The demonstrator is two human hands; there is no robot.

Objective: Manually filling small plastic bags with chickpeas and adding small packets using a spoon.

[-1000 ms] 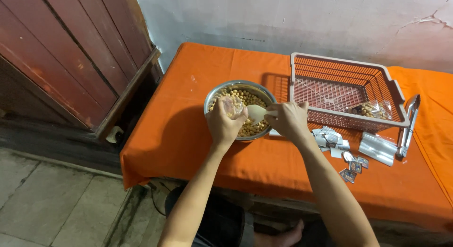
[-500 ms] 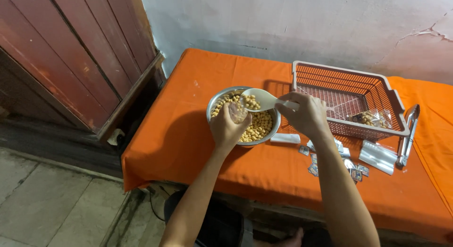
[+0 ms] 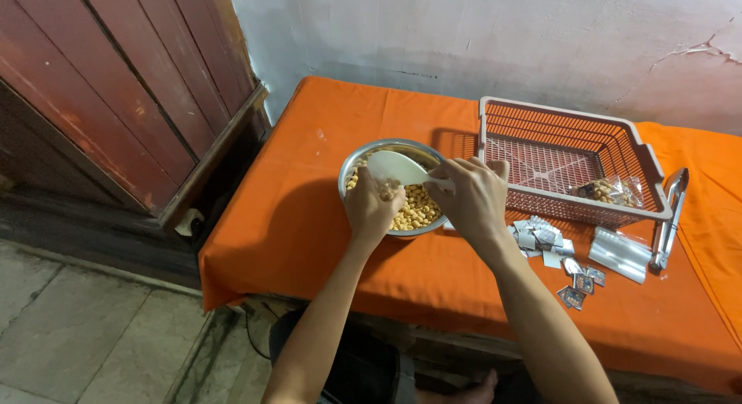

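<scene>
Scooping yellow snacks from the round steel bowl (image 3: 394, 189)

The right hand (image 3: 473, 199) pinches a white plastic scoop (image 3: 396, 169) over the bowl; the left hand (image 3: 373, 209), at the bowl's near rim, curls around something small and unclear. The pink plastic basket (image 3: 570, 161) stands just right of the bowl.

Table (image 3: 309, 242) against the wall, door (image 3: 100, 87) to its left; bowl (image 3: 363, 161) at table's left-centre with snacks (image 3: 417, 211) in it, basket (image 3: 572, 161) just right of the bowl holding a small bag (image 3: 610, 191) in its right front corner. Both hands over the bowl: left hand (image 3: 372, 207) at its front rim, right hand (image 3: 471, 199) at its right edge holding a scoop (image 3: 394, 168) above the snacks. Small packets (image 3: 541, 238) lie before the basket, flat pouches (image 3: 618, 253) right of them, tongs (image 3: 671, 218) along the basket's right side.
</scene>
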